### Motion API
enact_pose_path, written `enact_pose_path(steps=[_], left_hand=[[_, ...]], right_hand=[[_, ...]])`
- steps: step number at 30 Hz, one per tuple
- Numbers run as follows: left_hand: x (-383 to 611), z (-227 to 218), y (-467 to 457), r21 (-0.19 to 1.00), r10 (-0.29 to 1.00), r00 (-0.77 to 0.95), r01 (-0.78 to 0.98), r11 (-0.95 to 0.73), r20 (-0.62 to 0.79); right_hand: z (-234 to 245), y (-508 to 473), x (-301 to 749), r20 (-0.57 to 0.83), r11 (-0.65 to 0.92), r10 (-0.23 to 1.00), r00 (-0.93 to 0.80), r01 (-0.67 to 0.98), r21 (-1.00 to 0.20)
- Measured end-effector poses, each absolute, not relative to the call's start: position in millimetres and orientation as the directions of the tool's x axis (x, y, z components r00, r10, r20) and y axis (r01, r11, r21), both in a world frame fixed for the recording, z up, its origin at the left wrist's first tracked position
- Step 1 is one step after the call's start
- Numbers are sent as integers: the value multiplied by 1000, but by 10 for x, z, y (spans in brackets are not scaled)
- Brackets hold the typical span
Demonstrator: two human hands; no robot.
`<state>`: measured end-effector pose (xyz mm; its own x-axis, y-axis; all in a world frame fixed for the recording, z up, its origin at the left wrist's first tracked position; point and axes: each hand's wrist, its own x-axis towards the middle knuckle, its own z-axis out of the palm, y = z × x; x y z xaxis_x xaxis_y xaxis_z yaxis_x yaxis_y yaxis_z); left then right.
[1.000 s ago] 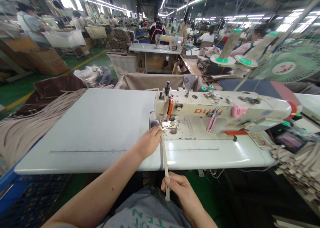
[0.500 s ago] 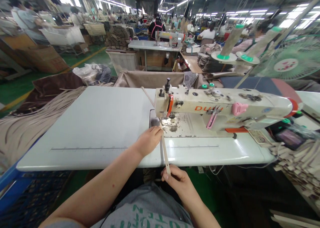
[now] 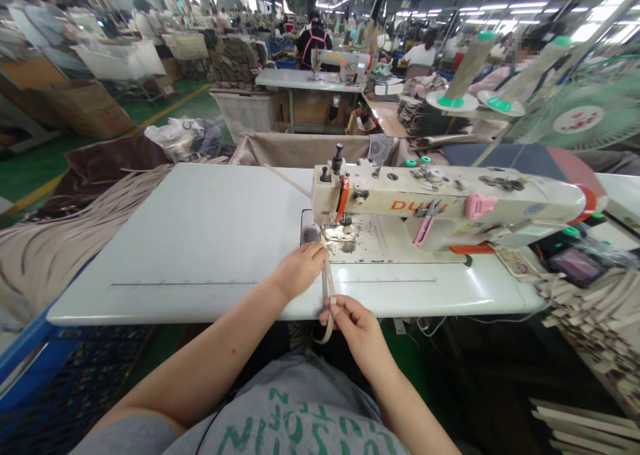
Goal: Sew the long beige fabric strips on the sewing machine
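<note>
A narrow beige strap runs from under the needle area of the sewing machine toward my body. Just in front of the presser foot, my left hand pinches the strap against the machine bed. At the table's front edge, my right hand grips the strap's near part between thumb and fingers. A loop of strap hangs below those fingers. Behind the needle, another length of strap slants out to the back left across the white table.
Long beige strips drape off the table's left side. Pink-handled snips sit on the machine arm. Thread cones and a green fan stand back right. Stacked strips lie at right, a blue crate at lower left.
My right hand has moved up and forward along the strap to the table edge, and the strap now loops below it. The strap behind the machine reaches further left.
</note>
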<state>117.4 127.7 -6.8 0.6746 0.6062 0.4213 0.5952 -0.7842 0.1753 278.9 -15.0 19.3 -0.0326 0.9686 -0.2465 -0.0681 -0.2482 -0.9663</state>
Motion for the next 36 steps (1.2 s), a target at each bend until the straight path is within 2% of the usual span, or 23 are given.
enact_pose_path(steps=[2,7,15,19,25,36], left_hand=[[1174,-60,1277,175,608,684,594,-785,403],[1182,-48,1278,154,604,693,599,-786,394],[1181,-97,1286,100,595,716,605,-790,365],[1181,-90,1278,90,579,726,592,-801,371],[1184,-89,1276,137,588,705,588,-797,397],[1233,-135,1335,183,642,665,626,-758,383]], right_hand=[[171,-176,2795,-302,-307,952,-54,-156,-939],[132,-313,2810,-384,-388,921,-65,-224,-894],[137,-391,2854,-411,-415,908,-81,-305,-857],[169,-408,2881,-422,-439,898,-123,-287,-851],[181,-454,2871,-399,-413,911,-107,-246,-877],[87,-460,2896,-407,-430,902,-146,-206,-879]])
